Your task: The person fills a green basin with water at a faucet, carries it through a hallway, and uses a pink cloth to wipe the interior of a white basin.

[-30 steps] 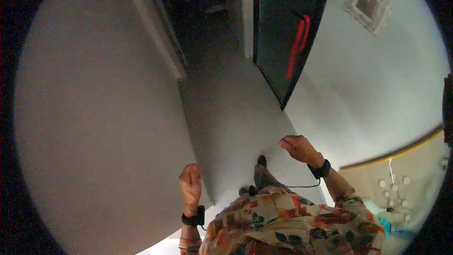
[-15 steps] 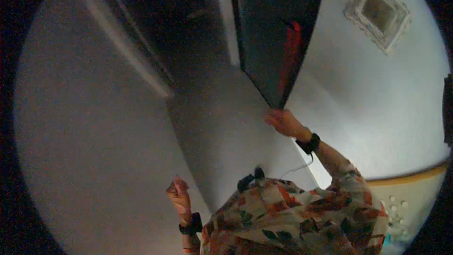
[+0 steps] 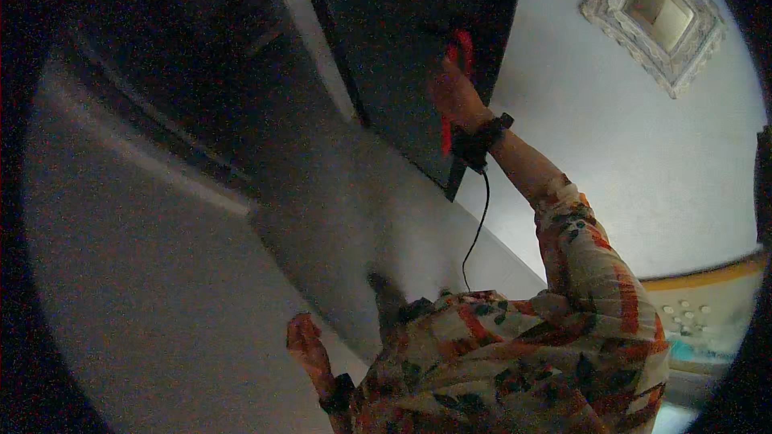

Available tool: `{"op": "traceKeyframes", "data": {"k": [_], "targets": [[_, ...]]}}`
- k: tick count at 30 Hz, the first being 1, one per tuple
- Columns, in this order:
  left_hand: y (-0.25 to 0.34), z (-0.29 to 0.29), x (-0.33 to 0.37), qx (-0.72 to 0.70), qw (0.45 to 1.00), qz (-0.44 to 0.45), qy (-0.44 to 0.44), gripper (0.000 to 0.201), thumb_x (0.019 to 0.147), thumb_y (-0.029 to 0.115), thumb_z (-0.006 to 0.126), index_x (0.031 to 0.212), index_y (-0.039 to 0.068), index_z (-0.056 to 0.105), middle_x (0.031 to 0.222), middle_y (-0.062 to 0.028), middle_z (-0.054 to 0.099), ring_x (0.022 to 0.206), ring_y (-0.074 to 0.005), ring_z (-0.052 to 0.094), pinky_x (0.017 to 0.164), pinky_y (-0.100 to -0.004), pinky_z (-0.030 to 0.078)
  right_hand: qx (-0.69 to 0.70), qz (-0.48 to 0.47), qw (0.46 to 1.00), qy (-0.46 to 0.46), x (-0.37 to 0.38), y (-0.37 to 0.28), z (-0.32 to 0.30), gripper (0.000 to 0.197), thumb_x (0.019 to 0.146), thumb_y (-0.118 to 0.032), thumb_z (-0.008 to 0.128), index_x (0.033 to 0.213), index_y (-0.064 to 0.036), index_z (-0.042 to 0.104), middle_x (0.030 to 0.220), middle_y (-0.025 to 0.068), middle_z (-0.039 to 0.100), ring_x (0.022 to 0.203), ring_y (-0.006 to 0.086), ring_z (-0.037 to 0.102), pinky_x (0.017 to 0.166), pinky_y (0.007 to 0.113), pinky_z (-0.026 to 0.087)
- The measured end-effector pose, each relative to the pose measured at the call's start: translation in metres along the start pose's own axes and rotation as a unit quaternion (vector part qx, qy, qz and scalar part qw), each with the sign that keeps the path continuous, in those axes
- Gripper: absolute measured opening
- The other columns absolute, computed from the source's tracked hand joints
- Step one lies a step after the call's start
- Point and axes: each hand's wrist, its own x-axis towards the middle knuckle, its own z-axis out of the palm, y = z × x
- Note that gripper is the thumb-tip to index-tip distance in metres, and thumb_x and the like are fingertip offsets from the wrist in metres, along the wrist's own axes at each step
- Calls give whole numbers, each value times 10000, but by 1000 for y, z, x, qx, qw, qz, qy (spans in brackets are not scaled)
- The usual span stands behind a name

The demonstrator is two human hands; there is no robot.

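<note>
My right hand (image 3: 458,98) reaches up to a long, narrow red thing (image 3: 464,47) hanging on the dark door (image 3: 402,56). Red shows above and below the hand, which covers its middle. Its kind is too dim to make out, and so is whether my fingers grip it or only lie in front of it. Lower left, in front of the grey wall, my left hand (image 3: 305,344) is held up with its fingers curled in and nothing visible in them. Both wrists wear black bands; a thin black cable (image 3: 484,221) hangs from the right one.
A pale door frame (image 3: 310,32) runs along the dark door, with a dark opening to its left. On the white wall (image 3: 595,169) at right hangs an ornate framed mirror (image 3: 659,14). A surface with a yellowish edge (image 3: 708,275) and small round pale pieces (image 3: 687,313) lies lower right.
My right hand has left the door's near lower corner and moved up and forward onto the red thing. The view has turned, shifting door and frame leftward. My left hand stays low, still curled.
</note>
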Motion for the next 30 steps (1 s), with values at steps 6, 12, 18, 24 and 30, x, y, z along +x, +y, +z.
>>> {"op": "traceKeyframes", "data": {"k": [6, 12, 18, 24, 30], "targets": [[1, -13, 2, 8, 991, -126, -42, 264, 974, 201, 464, 790, 26, 536, 699, -38, 479, 614, -115, 448, 560, -275, 352, -85, -149, 977, 130, 2, -22, 18, 312, 978, -398, 460, 1026, -113, 579, 881, 20, 585, 786, 210, 529, 760, 311, 461], [33, 3, 61, -13, 997, -78, 7, 230, 952, 203, 508, 863, 14, 604, 705, -23, 511, 637, -104, 443, 561, -281, 362, -646, -410, 589, 260, -1, -53, -12, 241, 946, -278, 489, 1074, -97, 582, 964, 26, 611, 861, 195, 561, 748, 307, 471], [-25, 39, 153, -96, 989, 22, -107, 234, 944, 228, 508, 879, 39, 630, 713, -20, 540, 619, -101, 447, 547, -282, 362, -251, -334, 848, 326, -6, -89, -42, 151, 880, -215, 561, 946, -98, 631, 925, 41, 635, 947, 191, 587, 812, 322, 464], [-13, 145, 187, -81, 968, -10, -238, 203, 946, 234, 514, 883, 81, 631, 692, -3, 507, 601, -100, 415, 554, -268, 354, 87, -414, 880, 216, -16, -100, -26, 164, 841, -199, 603, 736, -96, 529, 734, 34, 540, 822, 238, 551, 836, 392, 441], [-47, 209, 229, -121, 948, 19, -293, 204, 945, 248, 539, 958, 64, 626, 737, 0, 526, 641, -92, 437, 585, -261, 365, 64, -410, 873, 256, -36, -89, -14, 190, 834, -133, 568, 681, -108, 459, 674, 58, 457, 721, 238, 482, 805, 448, 431]]}}
